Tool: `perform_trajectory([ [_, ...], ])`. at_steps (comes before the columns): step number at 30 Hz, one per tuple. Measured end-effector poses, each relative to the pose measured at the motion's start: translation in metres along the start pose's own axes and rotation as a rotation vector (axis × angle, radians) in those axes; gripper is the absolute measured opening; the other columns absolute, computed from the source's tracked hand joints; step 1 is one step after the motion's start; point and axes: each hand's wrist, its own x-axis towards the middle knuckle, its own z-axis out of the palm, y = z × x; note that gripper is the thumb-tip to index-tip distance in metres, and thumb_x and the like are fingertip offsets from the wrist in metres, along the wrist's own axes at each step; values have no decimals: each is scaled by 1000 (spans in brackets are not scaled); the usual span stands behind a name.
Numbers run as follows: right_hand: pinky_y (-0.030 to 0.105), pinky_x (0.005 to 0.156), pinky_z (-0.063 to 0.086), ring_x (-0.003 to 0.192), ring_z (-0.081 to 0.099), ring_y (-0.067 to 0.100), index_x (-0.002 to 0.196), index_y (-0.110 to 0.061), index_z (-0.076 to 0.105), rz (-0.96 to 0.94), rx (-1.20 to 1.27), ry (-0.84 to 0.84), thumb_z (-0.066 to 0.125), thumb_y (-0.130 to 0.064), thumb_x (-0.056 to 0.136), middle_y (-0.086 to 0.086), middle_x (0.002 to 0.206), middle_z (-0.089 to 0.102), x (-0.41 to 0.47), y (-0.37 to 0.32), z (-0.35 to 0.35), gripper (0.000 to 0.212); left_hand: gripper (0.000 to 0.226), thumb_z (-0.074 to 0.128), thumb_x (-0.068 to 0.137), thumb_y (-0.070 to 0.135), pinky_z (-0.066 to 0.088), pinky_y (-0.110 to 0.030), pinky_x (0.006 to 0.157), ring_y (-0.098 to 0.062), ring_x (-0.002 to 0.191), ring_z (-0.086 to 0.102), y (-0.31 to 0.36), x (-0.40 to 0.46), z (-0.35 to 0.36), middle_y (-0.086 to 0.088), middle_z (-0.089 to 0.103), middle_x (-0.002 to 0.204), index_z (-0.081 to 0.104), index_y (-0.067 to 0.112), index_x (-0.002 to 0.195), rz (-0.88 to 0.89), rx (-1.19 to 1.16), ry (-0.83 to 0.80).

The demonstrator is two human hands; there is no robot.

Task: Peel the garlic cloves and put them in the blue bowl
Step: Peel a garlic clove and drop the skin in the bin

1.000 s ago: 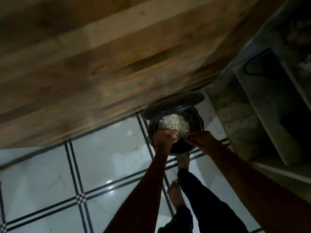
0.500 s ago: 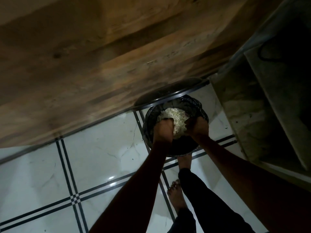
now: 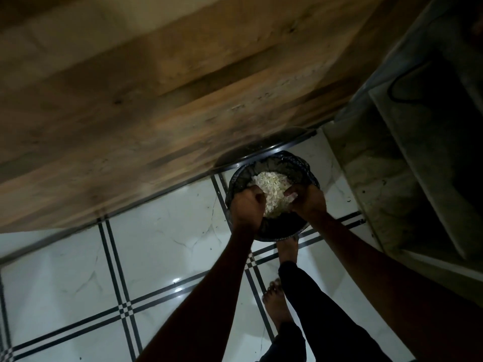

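Both hands' (image 3: 248, 207) (image 3: 307, 202) fingertips buried in pale peelings (image 3: 271, 189), dim bin (image 3: 285, 228).

both hands (image 3: 277, 205) over pale peels (image 3: 273, 188) in black-lined bin (image 3: 300, 163), tiled floor (image 3: 162, 231)

Bin on the floor at the foot of the cabinet

The bin (image 3: 271, 228) stands on the floor (image 3: 156, 244), the cabinet (image 3: 156, 100) behind it, stone shelving (image 3: 392, 178) to its right; peelings (image 3: 271, 194) lie in it, both hands at its near rim, bare feet before it.
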Motion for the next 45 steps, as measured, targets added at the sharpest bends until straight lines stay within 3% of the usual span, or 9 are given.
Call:
perform_trajectory([
  [4,20,77,55,88,69,16,85,-12,78,36,552,-100,51,21,90,3,90,75,-59,-16,-50,43,13,68,93,20,56,-35,84,-18,85,71,42,-43,-52,0,77,95,78,15,98,-18,-335,18],
  [7,26,73,60,88,74,21,89,-8,74,56,784,-52,61,10,89,8,93,77,-121,-30,-108,22,11,68,93,19,58,-40,86,-19,84,72,84,-81,-93,0,77,91,78,15,97,-41,-513,-73],
  [9,29,72,61,89,75,23,97,-4,73,69,870,4,63,0,92,10,97,77,-162,-36,-151,12,11,67,94,16,61,-42,81,-21,78,73,119,-111,-120,-1,76,83,77,17,91,-31,-635,-139],
  [13,38,77,60,89,75,29,96,-8,73,34,970,134,61,-8,97,11,96,77,-246,-36,-234,12,21,61,97,8,55,-23,64,-11,65,68,204,-179,-160,-1,76,78,77,18,87,41,-821,-283],
  [20,26,63,59,77,74,22,90,-19,80,-53,1012,389,57,-8,98,11,90,78,-396,8,-352,27,18,59,99,10,56,-24,67,-16,74,68,360,-302,-181,-8,75,83,77,11,96,245,-963,-535],
  [26,25,63,57,76,73,22,90,-10,77,-23,1125,644,56,-5,99,14,89,77,-512,86,-424,24,20,58,100,12,55,-23,66,-15,75,68,465,-399,-143,-8,75,85,77,13,97,406,-898,-748],
  [35,27,61,57,65,68,21,96,6,71,197,1219,966,51,1,99,18,82,74,-655,282,-487,21,20,58,100,12,56,-24,65,-15,70,68,580,-565,17,-8,75,83,77,10,95,479,-625,-995],
  [41,33,62,56,64,68,26,92,6,71,362,1220,1011,54,0,97,22,83,73,-687,403,-500,19,16,63,96,12,51,-28,61,-22,70,64,620,-623,120,-7,72,79,77,15,89,432,-457,-1032],
  [45,29,48,54,59,69,28,85,2,70,495,1211,1052,57,-1,95,19,74,71,-691,456,-505,16,17,67,93,11,54,-26,72,-18,85,66,634,-642,164,-5,72,94,74,12,109,685,-237,-854],
])
